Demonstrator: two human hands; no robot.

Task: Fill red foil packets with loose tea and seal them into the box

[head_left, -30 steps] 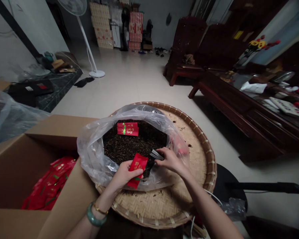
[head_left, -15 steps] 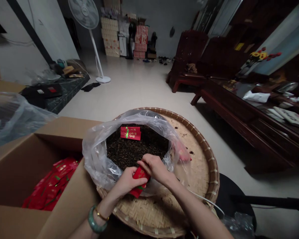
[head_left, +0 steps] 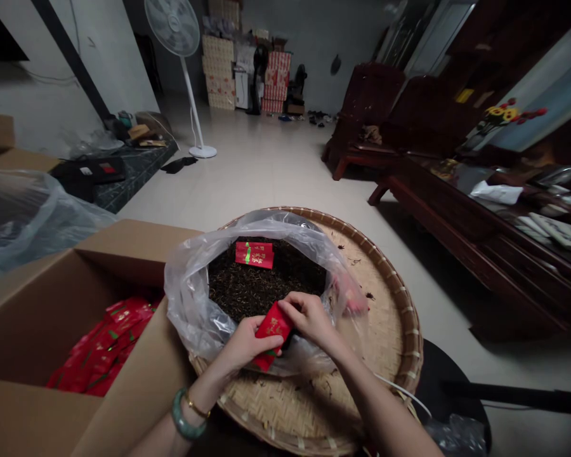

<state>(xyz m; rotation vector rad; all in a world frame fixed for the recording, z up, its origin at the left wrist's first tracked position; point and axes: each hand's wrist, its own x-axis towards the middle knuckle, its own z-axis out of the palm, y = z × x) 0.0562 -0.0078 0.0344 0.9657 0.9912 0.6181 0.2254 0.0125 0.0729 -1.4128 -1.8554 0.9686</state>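
As we look down from the head camera, our left hand (head_left: 251,343) is closed around the lower part of a small red packet with gold lettering (head_left: 272,324), its thumb laid across the front. Our right hand (head_left: 311,318), fingers curled in and nearly together, pinches the packet's upper edge; whether its palm hides anything more, we cannot tell. Just beyond both hands, the mouth of a clear plastic bag (head_left: 185,273) stands open on dark, dried, wiry leaves (head_left: 240,293), and a flat red printed wrapper with a bright green stripe (head_left: 261,255) lies on top of them. Beneath the bag and our hands spreads a round tray of woven bamboo (head_left: 390,311). Left of the left hand, we see an open brown cardboard box (head_left: 137,368) with a heap of shiny red packets (head_left: 107,349) inside. Behind that hand, a green bangle (head_left: 178,416) and a thin gold-coloured bracelet (head_left: 197,407) circle our wrist.
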